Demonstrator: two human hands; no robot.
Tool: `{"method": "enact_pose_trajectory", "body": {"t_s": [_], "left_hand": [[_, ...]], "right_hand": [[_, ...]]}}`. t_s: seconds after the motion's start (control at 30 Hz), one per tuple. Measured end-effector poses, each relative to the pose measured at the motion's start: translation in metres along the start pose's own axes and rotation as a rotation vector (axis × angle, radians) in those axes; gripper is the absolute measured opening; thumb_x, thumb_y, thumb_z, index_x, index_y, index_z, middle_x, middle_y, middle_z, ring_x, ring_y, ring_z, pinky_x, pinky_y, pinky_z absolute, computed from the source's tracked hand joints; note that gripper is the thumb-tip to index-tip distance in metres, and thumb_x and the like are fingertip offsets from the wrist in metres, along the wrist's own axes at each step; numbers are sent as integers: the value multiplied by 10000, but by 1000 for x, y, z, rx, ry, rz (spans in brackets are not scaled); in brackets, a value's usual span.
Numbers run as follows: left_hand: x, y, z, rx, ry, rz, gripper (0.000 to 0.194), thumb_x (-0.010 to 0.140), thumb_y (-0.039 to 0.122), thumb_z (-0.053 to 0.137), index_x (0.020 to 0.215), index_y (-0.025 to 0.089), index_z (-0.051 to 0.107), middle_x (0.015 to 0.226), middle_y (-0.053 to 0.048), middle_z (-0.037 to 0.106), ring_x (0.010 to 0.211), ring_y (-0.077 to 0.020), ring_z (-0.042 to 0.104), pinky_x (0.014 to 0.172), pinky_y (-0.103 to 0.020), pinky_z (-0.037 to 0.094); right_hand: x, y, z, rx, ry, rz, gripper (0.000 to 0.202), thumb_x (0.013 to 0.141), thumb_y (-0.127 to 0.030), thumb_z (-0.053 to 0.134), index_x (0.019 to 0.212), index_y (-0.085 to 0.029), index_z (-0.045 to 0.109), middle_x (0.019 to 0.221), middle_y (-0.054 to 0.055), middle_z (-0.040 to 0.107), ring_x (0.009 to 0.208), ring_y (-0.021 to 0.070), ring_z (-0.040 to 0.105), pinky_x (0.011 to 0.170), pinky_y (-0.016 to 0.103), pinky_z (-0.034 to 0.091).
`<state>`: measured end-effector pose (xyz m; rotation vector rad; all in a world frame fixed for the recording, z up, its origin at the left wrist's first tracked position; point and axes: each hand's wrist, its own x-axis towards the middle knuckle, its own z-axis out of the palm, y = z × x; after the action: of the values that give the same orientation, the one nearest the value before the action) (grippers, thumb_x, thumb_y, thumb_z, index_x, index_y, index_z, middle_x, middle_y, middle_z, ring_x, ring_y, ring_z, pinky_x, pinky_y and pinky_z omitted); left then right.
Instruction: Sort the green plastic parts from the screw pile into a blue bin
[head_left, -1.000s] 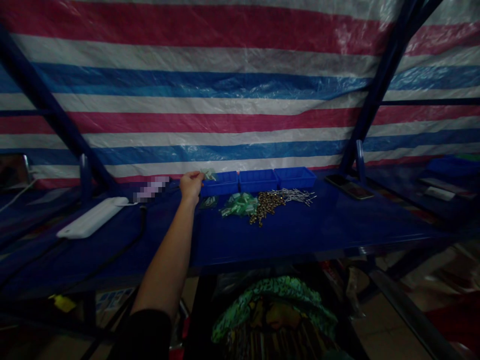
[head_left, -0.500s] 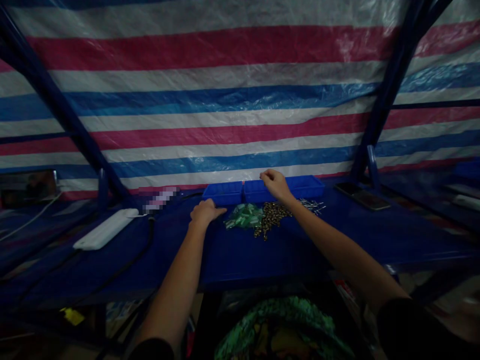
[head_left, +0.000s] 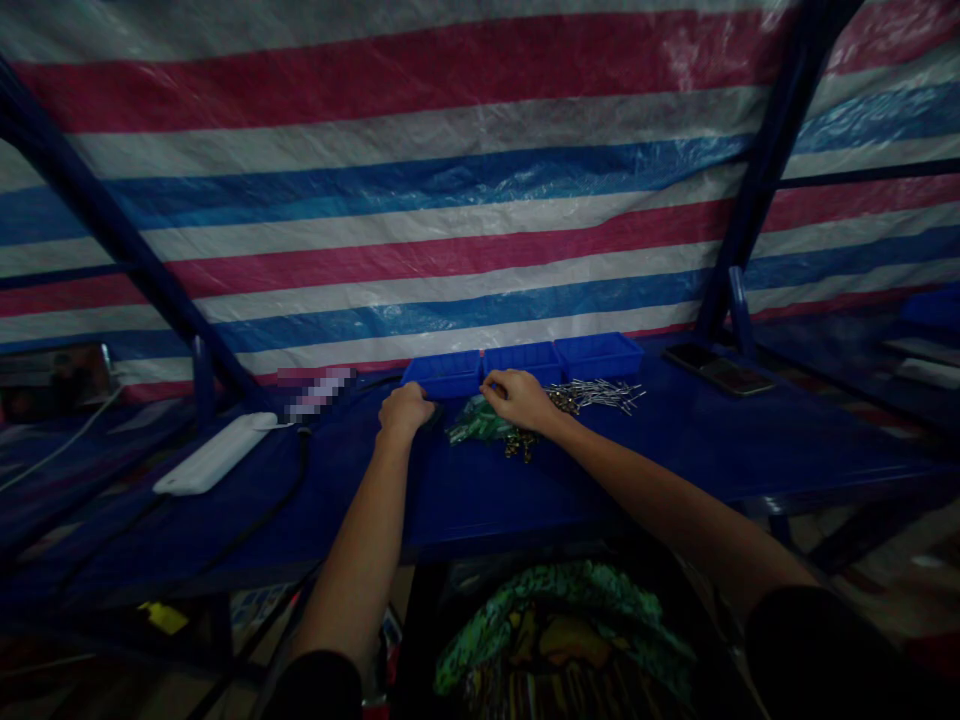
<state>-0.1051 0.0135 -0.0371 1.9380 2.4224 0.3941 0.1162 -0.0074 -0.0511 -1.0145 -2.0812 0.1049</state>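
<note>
My right hand (head_left: 519, 400) hovers over a pile of small clear-green tube-like pieces (head_left: 472, 424), thumb and fingertips pinched together. Whatever is in that pinch is too small to make out. Left of the pile, my left hand (head_left: 405, 408) rests at the tabletop with its fingers curled in. Its fingertips are partly hidden, and I cannot make out what they hold. Small brass-coloured metal pieces (head_left: 519, 446) lie partly covered by my right hand and wrist. Beyond them are thin silvery pins (head_left: 604, 394). Blue bins (head_left: 442, 374) stand in a row just behind both hands.
A white power strip (head_left: 217, 455) with a black cable lies on the blue table (head_left: 480, 510) at left. A phone (head_left: 718, 369) lies at right. Blue metal posts (head_left: 739, 215) and a striped plastic sheet (head_left: 450, 220) stand behind. A screen (head_left: 56, 380) is at far left.
My right hand has moved left and down, from in front of the bins to over the green pieces. The left hand's outstretched digit has curled in. The view has shifted slightly.
</note>
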Motion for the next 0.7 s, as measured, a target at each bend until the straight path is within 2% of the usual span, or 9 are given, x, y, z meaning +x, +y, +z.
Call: {"method": "enact_pose_trajectory", "body": {"t_s": [0.1,0.23,0.37,0.43,0.57,0.63,0.7], "left_hand": [[5,-5,2,24,-94,16,588,610,534,694,1090,202,623,1148,-156,625,1025,-326,599,817,-367,466],[10,-3,8,-65,-190,42,564,626,445,722,1106,168,619,1111,-135,652,974,-266,625,773,-287,470],[9,2,10,-110,-177,49,337,717,301,653,1032,183,663,1007,-84,697,901,-204,648,721,-232,467],[8,2,7,-105,-145,36,277,715,275,645,978,197,684,1005,-77,698,914,-204,646,738,-232,464],[9,-7,0,-60,-79,-17,289,674,370,673,908,201,691,1016,-100,691,945,-246,638,778,-274,464],[9,-11,-1,-68,-103,-15,302,627,436,698,813,197,693,916,-96,708,888,-252,650,749,-283,471],[9,-13,0,-119,-119,35,264,580,418,727,713,194,684,786,-83,712,815,-246,660,713,-279,473]], "right_hand": [[-4,-4,3,7,-109,-9,206,859,-307,476,846,-184,641,652,0,604,591,110,511,567,243,295],[-6,-7,4,-10,-160,3,215,856,-319,484,866,-187,654,658,5,619,590,114,514,548,244,279],[-5,-8,1,6,-162,15,217,864,-313,478,881,-183,650,661,3,620,575,107,509,540,238,277],[-5,-9,-1,12,-163,17,218,867,-312,477,891,-178,647,668,3,622,574,104,508,540,235,281],[-5,-8,0,17,-186,25,223,871,-319,478,922,-178,643,675,4,629,585,108,520,547,231,291],[-5,-6,2,18,-205,30,226,871,-322,481,937,-179,643,689,5,636,592,109,526,554,231,295],[-6,-4,4,20,-218,28,219,868,-315,487,940,-181,644,700,5,639,600,109,531,560,231,299]]}}
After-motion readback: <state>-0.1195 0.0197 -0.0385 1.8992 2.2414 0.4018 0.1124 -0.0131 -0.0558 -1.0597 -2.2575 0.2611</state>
